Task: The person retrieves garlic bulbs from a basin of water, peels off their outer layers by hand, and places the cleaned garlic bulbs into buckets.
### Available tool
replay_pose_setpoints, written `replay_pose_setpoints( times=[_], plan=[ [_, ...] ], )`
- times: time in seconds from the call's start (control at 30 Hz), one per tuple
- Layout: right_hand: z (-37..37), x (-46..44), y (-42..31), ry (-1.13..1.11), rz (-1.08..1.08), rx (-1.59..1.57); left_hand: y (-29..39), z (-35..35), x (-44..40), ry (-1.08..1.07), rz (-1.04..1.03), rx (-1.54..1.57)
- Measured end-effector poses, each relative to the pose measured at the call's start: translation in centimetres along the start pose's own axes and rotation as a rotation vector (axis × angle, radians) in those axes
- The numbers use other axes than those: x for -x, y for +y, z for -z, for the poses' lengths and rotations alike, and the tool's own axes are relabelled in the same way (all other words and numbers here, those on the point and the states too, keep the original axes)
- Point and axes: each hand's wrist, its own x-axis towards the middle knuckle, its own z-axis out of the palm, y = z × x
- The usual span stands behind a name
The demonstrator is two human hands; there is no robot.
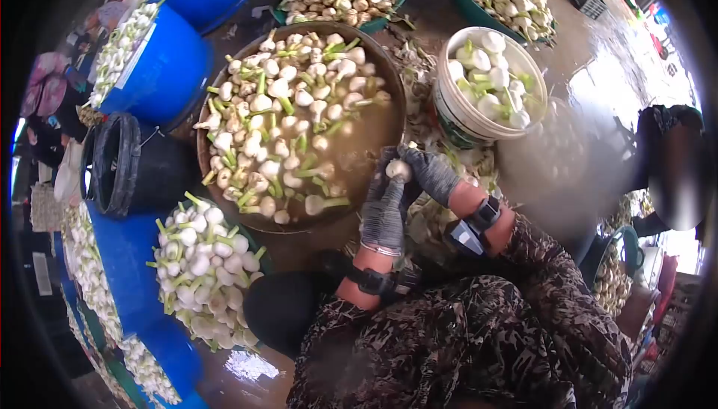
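Both of my hands wear grey knit gloves and meet at the near right rim of a wide round tub (400,80). My left hand (383,207) is closed around a whitish garlic bulb (399,170). My right hand (437,175) is closed against the same bulb from the right; its fingertips are partly hidden, and whether it also holds a small tool I cannot tell. Many garlic bulbs with short green stems (280,87) lie in the tub's murky brown water.
A white bucket (447,113) of peeled-looking garlic stands right of the tub, peelings (428,218) beneath my hands. A garlic heap (206,267) sits at left, near a black bucket (153,173) and blue tubs (168,72). Green basins (479,16) stand behind.
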Motion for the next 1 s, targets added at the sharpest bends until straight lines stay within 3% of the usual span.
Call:
replay_pose_setpoints(
  times=[0.03, 0.1, 0.13, 0.17, 0.23, 0.27, 0.37, 0.53, 0.83, 0.93, 1.0],
  plan=[
    [-0.6, 0.5, 2.1, 0.065, 0.185, 0.051, 0.2, -0.8, 0.4, -0.045, 0.008, 0.029],
    [1.4, 2.8, 1.8, 0.077, -0.008, 0.116, -0.3, -2.2, 1.4, -0.066, 0.020, -0.069],
    [1.6, 3.3, 2.2, 0.182, -0.241, -0.039, -0.3, -2.6, 1.4, -0.082, -0.001, -0.095],
    [2.0, 4.1, 2.6, 0.199, -0.247, -0.042, -0.6, -2.4, 1.3, -0.077, -0.050, -0.220],
    [2.8, 6.0, 2.8, 0.495, 0.000, -0.007, -0.6, -2.5, 1.1, -0.050, -0.096, -0.434],
    [3.0, 7.0, 2.5, 0.518, 0.029, -0.124, -0.4, -3.2, 1.5, -0.019, -0.024, -0.335],
    [3.5, 8.6, 1.1, 0.479, 0.128, 0.119, -1.1, -2.8, 1.3, -0.007, -0.031, -0.486],
    [3.1, 8.8, 0.5, 0.442, 0.033, 0.304, -1.3, -3.6, 1.7, 0.071, -0.081, -0.660],
    [1.3, 7.5, 1.0, 0.429, -0.028, 0.295, -1.8, -2.0, 1.0, 0.052, -0.180, -0.727],
    [1.0, 7.5, 1.2, 0.412, -0.034, 0.250, -1.8, -1.7, 1.2, 0.105, -0.184, -0.851],
    [1.1, 7.3, 1.2, 0.375, -0.056, 0.216, -2.4, -1.0, 0.9, 0.093, -0.294, -0.968]
  ],
)
